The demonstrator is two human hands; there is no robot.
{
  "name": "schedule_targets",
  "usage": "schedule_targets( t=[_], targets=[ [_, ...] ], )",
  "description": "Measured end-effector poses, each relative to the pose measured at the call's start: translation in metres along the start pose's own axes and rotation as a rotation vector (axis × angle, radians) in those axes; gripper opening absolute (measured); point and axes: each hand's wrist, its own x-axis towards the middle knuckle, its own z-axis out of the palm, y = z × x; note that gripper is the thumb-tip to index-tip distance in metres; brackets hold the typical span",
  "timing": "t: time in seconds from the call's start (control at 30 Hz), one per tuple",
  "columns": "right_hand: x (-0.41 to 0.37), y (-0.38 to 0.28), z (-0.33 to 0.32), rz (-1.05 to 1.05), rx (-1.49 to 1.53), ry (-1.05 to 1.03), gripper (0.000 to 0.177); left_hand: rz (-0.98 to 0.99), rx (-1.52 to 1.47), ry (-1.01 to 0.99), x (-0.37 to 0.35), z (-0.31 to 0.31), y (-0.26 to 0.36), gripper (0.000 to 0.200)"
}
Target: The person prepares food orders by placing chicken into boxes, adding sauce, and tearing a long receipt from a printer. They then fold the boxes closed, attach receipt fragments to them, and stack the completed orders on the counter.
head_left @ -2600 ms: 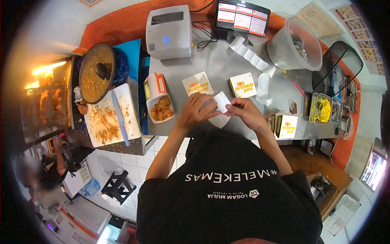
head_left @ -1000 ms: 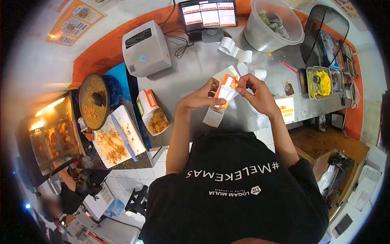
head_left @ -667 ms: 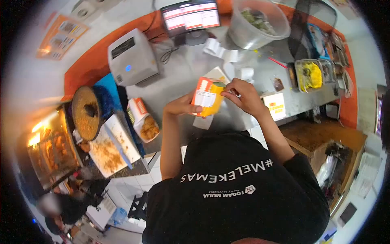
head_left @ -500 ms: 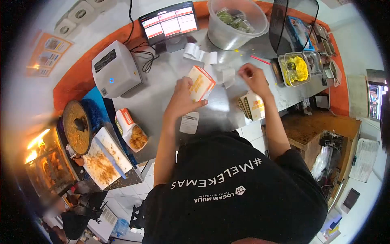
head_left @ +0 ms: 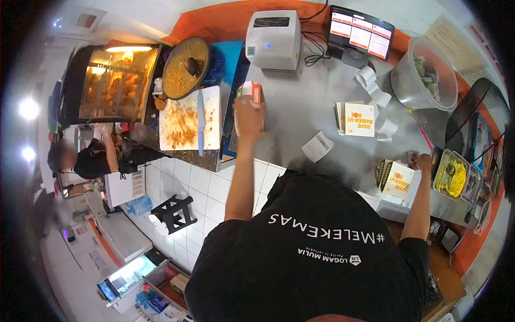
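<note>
My left hand (head_left: pixel 248 115) reaches forward and is closed over an orange-and-white food box (head_left: pixel 250 90) at the left edge of the steel counter (head_left: pixel 300 107); only the box's raised lid shows above my fingers. My right hand (head_left: pixel 425 161) is far to the right, beside a stack of flat printed boxes (head_left: pixel 397 180) and a metal tray of yellow food (head_left: pixel 451 180); its fingers are too small to read. A folded printed box (head_left: pixel 358 119) and a paper slip (head_left: pixel 317 146) lie between my hands.
A label printer (head_left: pixel 272 32), an order screen (head_left: pixel 360 32) and a plastic tub (head_left: pixel 424 75) line the back. A crumbed cutting board with a knife (head_left: pixel 190 118), a round pan (head_left: pixel 186 67) and a lit warming cabinet (head_left: pixel 110 83) are left. Another person (head_left: pixel 86 158) works below it.
My hands labelled a box and parted. My left hand set that box down and moved left to the open food box. My right hand swung right toward the tray.
</note>
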Motion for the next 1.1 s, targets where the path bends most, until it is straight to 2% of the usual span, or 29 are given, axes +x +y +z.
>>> schedule_targets(
  t=[0.03,0.07,0.1,0.13,0.17,0.2,0.23,0.3,0.33,0.37,0.43,0.47,0.5,0.53,0.57,0.6,0.63,0.67,0.73,0.77,0.83,0.87,0.9,0.93,0.97,1.03,1.1],
  targets=[
    [0.002,0.008,0.007,0.039,0.169,0.075,0.044,-0.068,0.245,-0.068,0.001,-0.005,-0.030,0.047],
    [-0.005,0.000,-0.014,0.035,0.160,0.075,0.044,-0.197,0.280,-0.177,0.005,-0.006,-0.056,0.057],
    [-0.019,-0.018,-0.061,0.042,0.320,0.149,0.038,-0.205,0.273,-0.180,0.010,-0.003,-0.074,0.057],
    [-0.037,-0.047,-0.116,0.049,0.480,0.226,0.033,-0.288,0.264,-0.329,0.016,0.002,-0.091,0.063],
    [-0.049,-0.074,-0.158,0.032,0.514,0.321,0.026,-0.369,0.254,-0.482,0.024,0.007,-0.102,0.071],
    [-0.059,-0.102,-0.198,0.015,0.547,0.411,0.020,-0.341,0.238,-0.636,0.035,0.003,-0.103,0.080],
    [-0.070,-0.131,-0.240,-0.028,0.519,0.404,0.022,-0.336,0.233,-0.648,0.037,0.022,-0.121,0.080],
    [-0.088,-0.198,-0.321,-0.039,0.540,0.372,0.023,-0.082,0.298,-0.664,0.044,0.070,-0.157,0.072],
    [-0.094,-0.234,-0.348,-0.013,0.591,0.338,0.023,-0.137,0.311,-0.705,0.049,0.016,-0.087,0.059],
    [-0.093,-0.261,-0.355,-0.084,0.693,0.338,0.024,-0.115,0.305,-0.702,0.051,0.022,-0.083,0.059],
    [-0.087,-0.323,-0.356,-0.254,0.914,0.344,0.025,0.195,0.253,-0.754,0.050,0.034,-0.081,0.047],
    [-0.088,-0.367,-0.360,-0.302,0.982,0.304,0.021,0.102,0.172,-0.740,0.048,0.008,-0.050,0.043],
    [-0.076,-0.398,-0.350,-0.396,0.898,0.236,0.022,0.116,0.167,-0.752,0.048,0.013,-0.049,0.043],
    [-0.067,-0.439,-0.336,-0.455,1.119,0.079,0.024,0.091,0.121,-0.857,0.052,0.019,-0.048,0.044],
    [-0.059,-0.475,-0.319,-0.662,1.024,0.239,0.019,0.068,0.077,-0.955,0.054,0.022,-0.046,0.045],
    [-0.040,-0.507,-0.281,-0.665,1.101,0.141,0.021,0.086,0.076,-0.959,0.050,0.032,-0.050,0.045],
    [-0.025,-0.532,-0.250,-0.671,1.177,0.045,0.023,0.050,-0.053,-0.969,0.045,0.048,-0.059,0.044],
    [-0.024,-0.546,-0.240,-0.663,1.177,0.062,0.023,0.013,-0.181,-0.974,0.046,0.060,-0.063,0.043],
    [-0.026,-0.567,-0.235,-0.216,0.755,0.176,0.035,0.053,-0.239,-0.973,0.039,0.059,-0.061,0.044],
    [-0.023,-0.567,-0.239,-0.214,0.754,0.186,0.035,0.068,-0.303,-0.976,0.038,0.058,-0.062,0.046],
    [-0.030,-0.562,-0.252,-0.011,0.748,0.254,0.050,0.090,-0.353,-0.979,0.036,0.051,-0.060,0.042],
    [-0.030,-0.562,-0.260,0.013,0.728,0.184,0.058,-0.015,-0.433,-0.976,0.033,0.048,-0.058,0.035],
    [-0.023,-0.564,-0.259,0.024,0.728,0.185,0.058,-0.115,-0.511,-0.971,0.031,0.036,-0.049,0.029],
    [-0.014,-0.567,-0.257,-0.008,0.729,0.109,0.057,-0.102,-0.512,-0.976,0.030,0.033,-0.046,0.029],
    [-0.007,-0.570,-0.254,-0.041,0.730,0.037,0.056,-0.067,-0.538,-0.915,0.030,0.030,-0.043,0.026],
    [-0.009,-0.582,-0.257,-0.007,0.751,0.090,0.051,-0.006,-0.568,-0.851,0.028,0.038,-0.044,0.024],
    [-0.016,-0.581,-0.253,0.039,0.774,0.155,0.046,0.215,-0.439,-0.527,0.022,0.057,-0.057,0.028]
  ],
)
